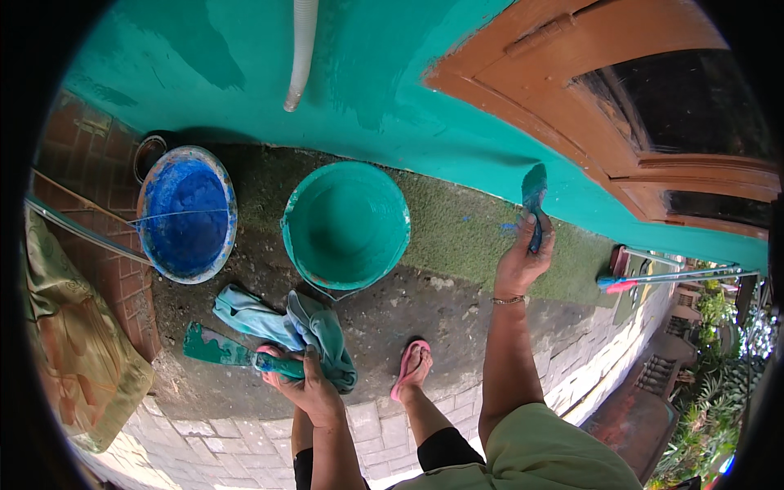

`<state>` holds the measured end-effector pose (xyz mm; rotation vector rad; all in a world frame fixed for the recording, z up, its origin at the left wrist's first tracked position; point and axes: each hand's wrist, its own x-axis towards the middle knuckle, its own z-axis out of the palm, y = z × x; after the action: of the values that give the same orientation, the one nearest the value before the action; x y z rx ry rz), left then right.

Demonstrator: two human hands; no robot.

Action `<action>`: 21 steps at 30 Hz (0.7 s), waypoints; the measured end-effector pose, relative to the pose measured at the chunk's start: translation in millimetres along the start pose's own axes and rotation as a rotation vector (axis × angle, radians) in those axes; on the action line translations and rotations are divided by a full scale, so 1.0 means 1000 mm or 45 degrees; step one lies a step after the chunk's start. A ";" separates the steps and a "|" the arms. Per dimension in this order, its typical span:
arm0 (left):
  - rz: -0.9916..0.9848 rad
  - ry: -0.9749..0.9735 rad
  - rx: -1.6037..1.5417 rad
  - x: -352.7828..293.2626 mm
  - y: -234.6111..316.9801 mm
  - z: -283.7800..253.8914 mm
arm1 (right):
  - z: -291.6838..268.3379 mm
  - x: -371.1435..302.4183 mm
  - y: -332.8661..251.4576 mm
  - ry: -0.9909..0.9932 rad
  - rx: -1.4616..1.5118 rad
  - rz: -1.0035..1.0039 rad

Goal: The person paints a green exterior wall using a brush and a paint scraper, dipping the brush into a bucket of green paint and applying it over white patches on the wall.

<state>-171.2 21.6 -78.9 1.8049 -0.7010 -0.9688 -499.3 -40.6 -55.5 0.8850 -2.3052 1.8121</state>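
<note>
In my left hand (314, 388) is a flat, wide-bladed scraper (216, 346), smeared with green paint and held level above the ground. A stained light-blue cloth (322, 327) lies just beyond that hand. My right hand (523, 261) is raised and closed round the dark handle of a paintbrush (535, 189), its head coated in dark green. That head is in front of the lower part of the turquoise wall (482, 147); I cannot tell whether it touches. Between and beyond my hands stands a bucket (291, 245) of green paint, with its wire handle hanging down.
A paint-stained basin (227, 175), blue inside, stands left of the bucket. A pale hose (303, 57) hangs on the wall. Up right is a brown wooden frame with dark panes (523, 69). A green mat (457, 237) runs along the wall; brooms (621, 284) lie at the far right.
</note>
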 end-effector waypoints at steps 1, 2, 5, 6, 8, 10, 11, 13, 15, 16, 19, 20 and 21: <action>-0.022 0.001 -0.020 -0.002 0.003 0.003 | 0.004 0.000 0.002 -0.018 -0.013 -0.022; -0.026 0.002 -0.026 -0.002 0.004 0.003 | 0.016 -0.005 -0.008 -0.060 -0.032 -0.096; -0.014 -0.019 -0.042 -0.002 0.004 0.002 | 0.056 -0.029 -0.049 -0.194 -0.069 -0.291; -0.006 -0.032 -0.043 -0.002 0.005 0.001 | 0.066 -0.038 -0.060 -0.249 -0.064 -0.329; -0.004 -0.092 -0.051 -0.003 0.010 0.002 | 0.079 -0.044 -0.071 -0.400 -0.039 -0.539; -0.070 -0.011 -0.113 -0.004 0.013 0.004 | 0.081 -0.046 -0.079 -0.540 -0.017 -0.640; -0.103 0.033 -0.144 -0.004 0.015 0.005 | 0.081 -0.046 -0.083 -0.605 -0.009 -0.636; -0.150 0.048 -0.207 -0.004 0.024 0.007 | 0.077 -0.046 -0.083 -0.722 -0.090 -0.658; -0.136 0.063 -0.216 -0.002 0.020 0.002 | 0.068 -0.039 -0.075 -0.829 -0.263 -0.706; -0.099 0.061 -0.196 0.000 0.010 -0.002 | 0.067 -0.036 -0.070 -0.916 -0.351 -0.726; -0.132 0.032 -0.255 0.000 0.009 -0.004 | 0.071 -0.027 -0.035 -1.100 -0.569 -0.763; -0.167 0.006 -0.302 -0.002 0.014 0.000 | 0.075 -0.020 -0.013 -1.106 -0.611 -0.761; -0.191 -0.010 -0.304 -0.003 0.021 0.002 | 0.079 -0.015 -0.001 -1.117 -0.641 -0.755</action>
<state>-175.9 14.5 -59.3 1.6602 -0.4383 -1.1100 -464.3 -107.1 -84.3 2.2197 -2.2713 0.5927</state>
